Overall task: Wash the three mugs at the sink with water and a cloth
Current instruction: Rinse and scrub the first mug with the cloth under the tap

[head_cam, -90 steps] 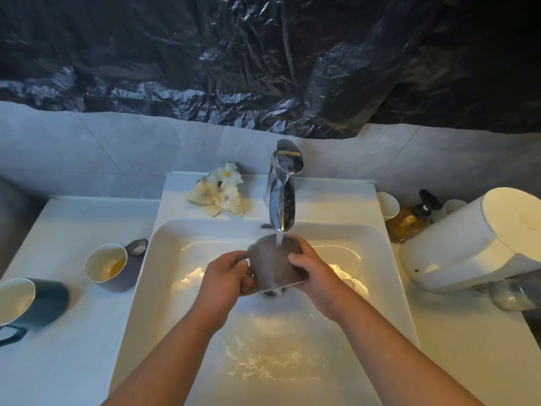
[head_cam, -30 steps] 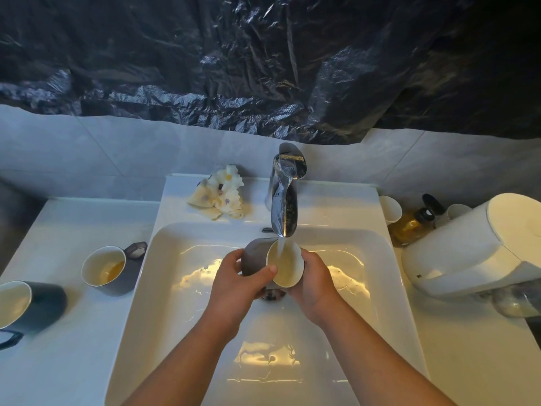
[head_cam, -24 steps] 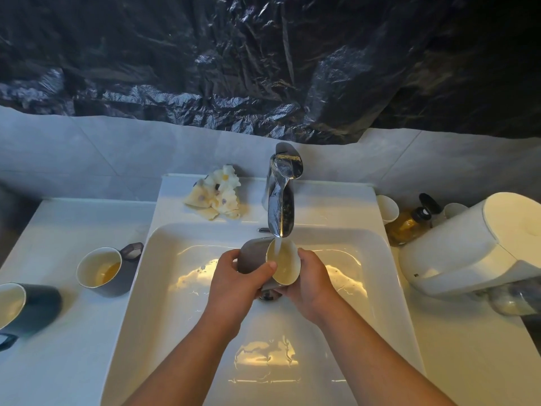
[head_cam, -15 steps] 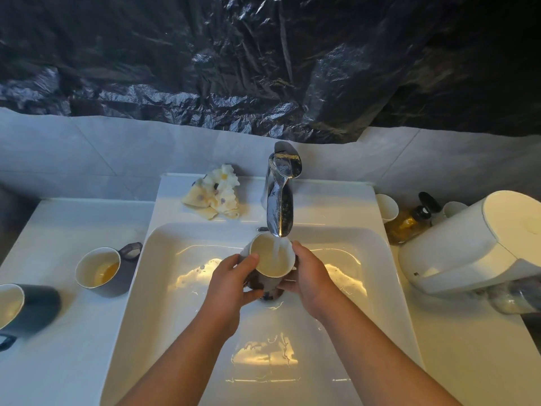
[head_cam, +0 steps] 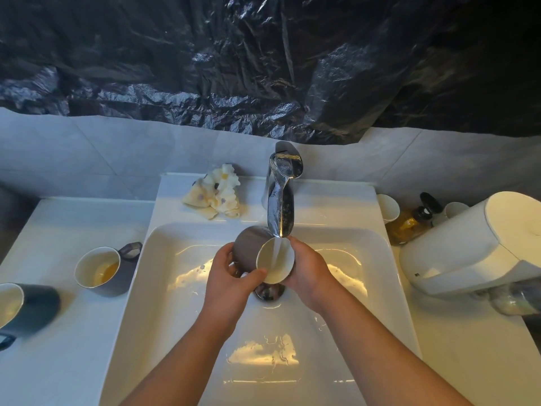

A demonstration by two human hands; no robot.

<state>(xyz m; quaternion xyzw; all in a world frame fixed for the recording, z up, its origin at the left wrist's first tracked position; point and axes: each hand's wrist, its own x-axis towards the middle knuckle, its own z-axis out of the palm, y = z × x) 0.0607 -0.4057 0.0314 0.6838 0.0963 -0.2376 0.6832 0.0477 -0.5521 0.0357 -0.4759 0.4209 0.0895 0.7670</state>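
As tap rinses mug, cloth beside tap

a white counter carries the faucet. just left of the faucet lies a crumpled cloth. farther left stands a grey mug with amber dregs, beyond it a dark mug. right of the faucet: a white cup, an amber bottle, a white appliance.

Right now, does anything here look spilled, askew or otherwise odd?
Nothing spilled or broken. Oddest is the crinkled black plastic sheeting covering the wall above the tiles. The grey mug on the left counter holds amber dregs, and the cloth lies crumpled by the tap.
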